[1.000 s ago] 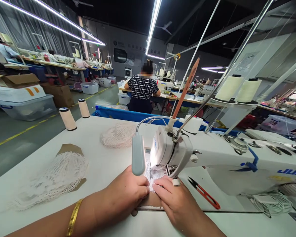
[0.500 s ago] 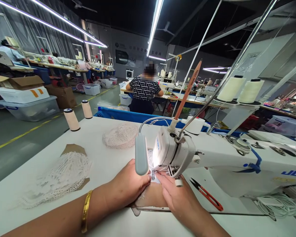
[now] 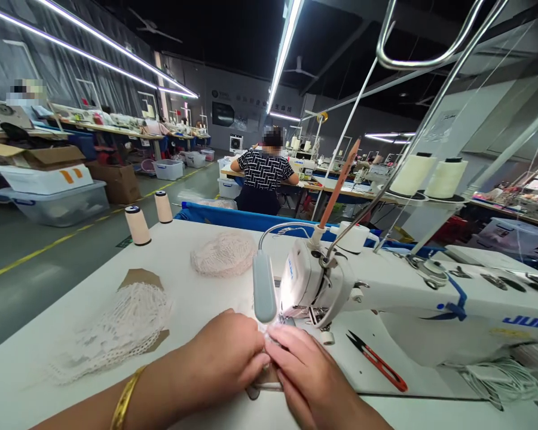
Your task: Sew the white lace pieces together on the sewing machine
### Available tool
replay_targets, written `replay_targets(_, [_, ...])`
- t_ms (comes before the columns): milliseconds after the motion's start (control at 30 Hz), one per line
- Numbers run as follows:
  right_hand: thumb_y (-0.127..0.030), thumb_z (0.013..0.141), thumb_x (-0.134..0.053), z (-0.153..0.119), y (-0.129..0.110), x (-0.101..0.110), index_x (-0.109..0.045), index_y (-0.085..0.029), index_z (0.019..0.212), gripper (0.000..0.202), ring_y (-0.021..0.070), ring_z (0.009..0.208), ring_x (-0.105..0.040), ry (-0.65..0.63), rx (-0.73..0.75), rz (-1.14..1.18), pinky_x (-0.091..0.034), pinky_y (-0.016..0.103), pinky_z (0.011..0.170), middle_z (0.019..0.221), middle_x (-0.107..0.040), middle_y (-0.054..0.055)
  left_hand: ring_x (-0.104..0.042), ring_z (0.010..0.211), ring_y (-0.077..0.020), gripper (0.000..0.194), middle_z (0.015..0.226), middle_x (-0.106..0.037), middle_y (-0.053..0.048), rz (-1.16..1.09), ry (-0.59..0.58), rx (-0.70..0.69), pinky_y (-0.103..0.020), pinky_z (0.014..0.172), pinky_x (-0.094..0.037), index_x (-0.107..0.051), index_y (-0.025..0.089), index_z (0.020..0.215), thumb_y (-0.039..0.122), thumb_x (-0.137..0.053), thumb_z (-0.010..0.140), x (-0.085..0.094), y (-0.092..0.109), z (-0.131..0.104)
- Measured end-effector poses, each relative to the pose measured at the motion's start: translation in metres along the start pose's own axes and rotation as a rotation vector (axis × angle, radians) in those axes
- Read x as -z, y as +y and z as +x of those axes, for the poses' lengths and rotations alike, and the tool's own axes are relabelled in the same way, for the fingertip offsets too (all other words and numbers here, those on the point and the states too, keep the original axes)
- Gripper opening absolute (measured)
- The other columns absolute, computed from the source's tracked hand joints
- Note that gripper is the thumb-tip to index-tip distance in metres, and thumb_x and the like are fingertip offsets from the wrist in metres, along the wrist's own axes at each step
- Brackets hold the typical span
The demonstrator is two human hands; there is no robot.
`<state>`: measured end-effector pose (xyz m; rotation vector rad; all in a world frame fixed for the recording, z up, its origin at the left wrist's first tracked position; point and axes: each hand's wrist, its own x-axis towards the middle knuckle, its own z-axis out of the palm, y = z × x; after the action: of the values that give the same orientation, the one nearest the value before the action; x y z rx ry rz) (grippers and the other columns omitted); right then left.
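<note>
My left hand [image 3: 226,352] and my right hand [image 3: 311,370] meet in front of the sewing machine [image 3: 298,278], just on the near side of its needle area. Both hands are closed, fingertips together, pinching a piece of white lace [image 3: 262,328] that is mostly hidden by the fingers. A grey lamp [image 3: 263,289] hangs over the lace, and the needle is hard to make out behind it. Right of my right hand lie orange-handled thread snips [image 3: 379,361]. On the left of the table, a pile of white lace [image 3: 130,319] rests over brown card pieces.
Another lace bundle [image 3: 222,254] lies farther back on the white table [image 3: 197,412]. Two peach thread cones [image 3: 137,226] stand at its left edge. A brown pencil [image 3: 339,185] sticks up from the machine head. A co-worker [image 3: 266,170] sits ahead, facing away.
Both hands have drawn back from the needle toward me and come together on the lace. My right hand has left its place beside the presser foot. The camera view has shifted slightly.
</note>
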<state>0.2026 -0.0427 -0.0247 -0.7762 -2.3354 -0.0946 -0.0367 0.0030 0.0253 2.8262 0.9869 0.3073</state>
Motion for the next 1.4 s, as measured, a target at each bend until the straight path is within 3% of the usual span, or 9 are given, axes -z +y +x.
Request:
replay_targets(100, [-0.013,0.104,-0.054,-0.001,-0.002,-0.009,-0.062,-0.016,0.14,0.036,0.029,0.122,-0.074,-0.027,0.106,0.036,-0.063,0.044,0.1,0.127,-0.08,0.013,-0.061,0.069,-0.0208,0.015,0.079,-0.066,-0.001,-0.047,0.018,0.141,-0.031,0.066,-0.044,-0.056,0.021,0.077,0.019,-0.062,0.091,0.01,-0.01,-0.001])
replay_targets(233, [-0.02,0.116,-0.052,-0.007,-0.005,-0.018,-0.066,-0.021,0.132,0.021,0.0227,0.113,-0.078,-0.033,0.178,0.09,-0.062,0.039,0.1,0.112,-0.084,0.006,-0.064,0.097,-0.0284,0.012,0.104,-0.069,-0.007,-0.072,0.092,0.247,-0.039,0.087,-0.052,-0.06,0.02,0.094,0.021,-0.068,0.085,0.005,-0.026,0.003])
replay_targets(433, [-0.032,0.119,-0.05,-0.015,-0.015,-0.017,-0.067,-0.026,0.125,0.018,0.0167,0.105,-0.079,-0.127,0.112,0.302,-0.06,0.03,0.1,0.107,-0.084,0.001,-0.061,0.089,-0.0253,0.008,0.099,-0.068,-0.005,-0.102,0.178,0.066,-0.036,0.08,-0.049,-0.059,0.021,0.093,0.02,-0.066,0.088,-0.015,-0.018,0.006])
replay_targets(567, [-0.037,0.116,-0.059,-0.019,-0.018,-0.009,-0.068,-0.029,0.114,0.013,0.0127,0.089,-0.078,-0.172,0.031,0.426,-0.06,0.023,0.083,0.098,-0.082,-0.003,-0.056,0.075,-0.0199,0.016,0.086,-0.063,-0.002,-0.129,0.237,-0.021,-0.032,0.07,-0.044,-0.053,0.021,0.082,0.011,-0.055,0.094,-0.016,-0.007,0.006])
replay_targets(667, [-0.037,0.113,-0.06,-0.021,-0.016,-0.003,-0.065,-0.028,0.107,0.011,0.0164,0.081,-0.072,-0.019,-0.04,0.331,-0.057,0.027,0.074,0.091,-0.076,-0.002,-0.052,0.069,-0.018,0.018,0.082,-0.062,-0.002,-0.205,0.32,-0.101,-0.031,0.064,-0.043,-0.052,0.022,0.081,0.012,-0.051,0.096,-0.015,0.001,0.008])
replay_targets(767, [-0.044,0.108,-0.061,-0.019,-0.013,0.0,-0.062,-0.026,0.122,0.023,0.0233,0.089,-0.07,0.184,-0.322,0.192,-0.058,0.034,0.077,0.106,-0.074,0.006,-0.052,0.069,-0.0186,0.02,0.079,-0.061,-0.002,-0.243,0.416,-0.141,-0.032,0.063,-0.043,-0.052,0.022,0.083,0.014,-0.047,0.1,-0.017,0.007,0.008])
replay_targets(867, [-0.035,0.109,-0.056,-0.017,-0.011,0.0,-0.066,-0.027,0.121,0.017,0.023,0.089,-0.07,0.102,-0.478,0.221,-0.057,0.033,0.076,0.106,-0.074,0.005,-0.056,0.072,-0.0204,0.017,0.082,-0.064,-0.003,-0.24,0.455,-0.186,-0.034,0.065,-0.046,-0.053,0.023,0.09,0.013,-0.047,0.102,-0.022,0.01,0.007])
replay_targets(1133, [-0.017,0.107,-0.051,-0.015,-0.011,-0.001,-0.06,-0.025,0.098,0.015,0.0207,0.08,-0.065,0.106,-0.369,0.136,-0.052,0.029,0.07,0.09,-0.069,0.003,-0.064,0.093,-0.0221,0.028,0.108,-0.07,-0.005,-0.259,0.561,-0.236,-0.037,0.083,-0.055,-0.062,0.025,0.122,0.008,-0.052,0.102,-0.033,0.013,0.006])
replay_targets(1400, [-0.016,0.107,-0.052,-0.011,-0.013,0.001,-0.058,-0.024,0.097,0.015,0.0187,0.077,-0.062,0.113,-0.317,0.127,-0.049,0.028,0.069,0.088,-0.068,0.001,-0.063,0.09,-0.0229,0.028,0.104,-0.07,-0.007,-0.253,0.591,-0.256,-0.036,0.079,-0.056,-0.07,0.024,0.119,0.008,-0.055,0.101,-0.031,0.014,0.006])
